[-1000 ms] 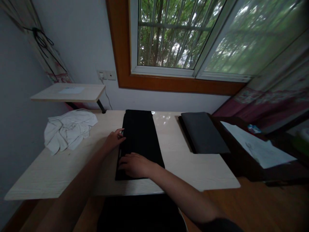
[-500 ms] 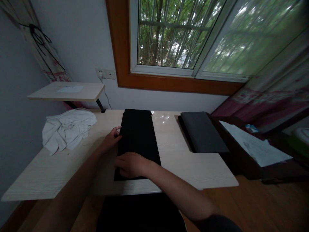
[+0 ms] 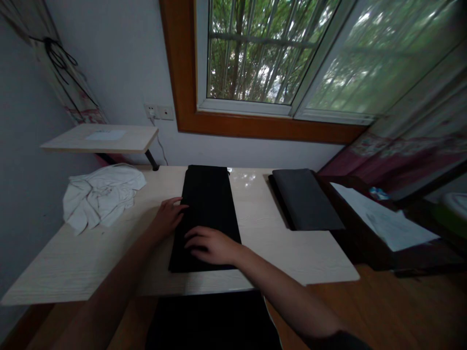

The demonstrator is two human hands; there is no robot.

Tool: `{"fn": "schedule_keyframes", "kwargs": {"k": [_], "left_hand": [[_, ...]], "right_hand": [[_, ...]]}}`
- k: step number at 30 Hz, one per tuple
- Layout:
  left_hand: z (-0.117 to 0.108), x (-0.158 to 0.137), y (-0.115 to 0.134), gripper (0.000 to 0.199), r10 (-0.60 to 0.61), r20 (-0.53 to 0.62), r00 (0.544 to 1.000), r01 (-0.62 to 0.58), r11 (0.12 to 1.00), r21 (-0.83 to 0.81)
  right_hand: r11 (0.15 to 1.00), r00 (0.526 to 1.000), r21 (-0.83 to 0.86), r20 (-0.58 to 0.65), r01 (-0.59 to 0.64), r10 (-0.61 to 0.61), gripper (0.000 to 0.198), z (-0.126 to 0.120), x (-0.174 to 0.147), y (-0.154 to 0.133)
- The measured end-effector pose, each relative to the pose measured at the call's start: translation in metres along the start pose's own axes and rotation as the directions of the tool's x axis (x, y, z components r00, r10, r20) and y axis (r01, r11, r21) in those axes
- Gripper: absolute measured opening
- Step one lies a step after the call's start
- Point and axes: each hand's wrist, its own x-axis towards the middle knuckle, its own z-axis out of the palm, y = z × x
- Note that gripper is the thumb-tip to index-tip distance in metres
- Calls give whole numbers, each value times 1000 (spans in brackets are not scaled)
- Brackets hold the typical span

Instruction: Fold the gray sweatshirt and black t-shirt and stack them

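Both hands rest on a long black folded garment (image 3: 207, 209) that lies flat on the pale wooden table (image 3: 109, 262), running lengthwise away from the person toward the wall below the window (image 3: 255, 53). The right hand (image 3: 211, 244) lies palm down on the near part of the cloth, fingers spread and extended toward the left, pressing flat on it without gripping anything. The left hand (image 3: 168, 217) sits just beyond and to the left of the right hand, at the garment's left edge, its fingertips touching the edge of the fabric while the palm rests on the table; it too is flat and holds nothing closed in its fingers. The two hands are near each other but not touching. Farther left of the left hand, well apart from it, a crumpled white cloth (image 3: 100, 194) lies in a heap on the table, and above that a small wall shelf (image 3: 102, 138) juts out. To the right of the right hand, well apart, a second folded dark grey garment (image 3: 306, 199) lies flat at the table's far right corner, and beyond it a white sheet of paper (image 3: 383, 216) rests on a dark surface.
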Motion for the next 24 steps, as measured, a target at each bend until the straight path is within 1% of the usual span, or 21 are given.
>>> {"fn": "schedule_keyframes", "kwargs": {"k": [1,3,5,7,9,12,13,15,16,18,20,21,22,24], "left_hand": [[-3,-5,1,33,29,21,999,-29,1000,4],[-11,-15,4,29,84,75,994,-84,996,-5],[-18,-24,8,24,118,113,986,-116,993,-30],[-24,-30,12,19,127,128,984,-120,991,-58],[-29,-33,16,15,126,136,983,-115,990,-82],[-34,-33,21,20,128,156,979,-106,984,-140],[-35,-34,22,25,129,172,977,-98,980,-175],[-36,-36,23,38,121,218,968,-59,961,-271],[-36,-38,23,43,109,248,963,-23,945,-325],[-36,-41,23,45,55,289,956,71,910,-409],[-34,-44,22,39,-29,253,967,137,895,-425],[-33,-44,21,36,-62,202,977,141,904,-404],[-32,-43,21,34,-81,140,987,127,921,-367],[-28,-40,21,31,-73,40,996,82,959,-271]], "right_hand": [[995,995,-46,-63,-83,80,25,-4,-6,9],[958,957,-135,-178,-253,228,23,-14,-20,26],[916,922,-199,-247,-349,298,21,-23,-35,41],[889,902,-233,-281,-395,327,15,-33,-52,51],[885,901,-242,-282,-398,328,7,-40,-69,57],[914,919,-210,-270,-346,286,9,-47,-89,57],[927,927,-187,-257,-326,274,13,-47,-93,56],[948,942,-127,-210,-291,261,28,-47,-99,53],[956,949,-93,-179,-277,258,36,-47,-100,51],[966,960,-31,-122,-257,252,45,-46,-100,49],[962,955,0,-123,-273,271,45,-45,-98,49],[956,944,-2,-156,-293,290,43,-45,-96,50],[948,930,-15,-202,-317,307,40,-45,-94,52],[932,897,-71,-306,-356,320,31,-45,-90,59]]}}
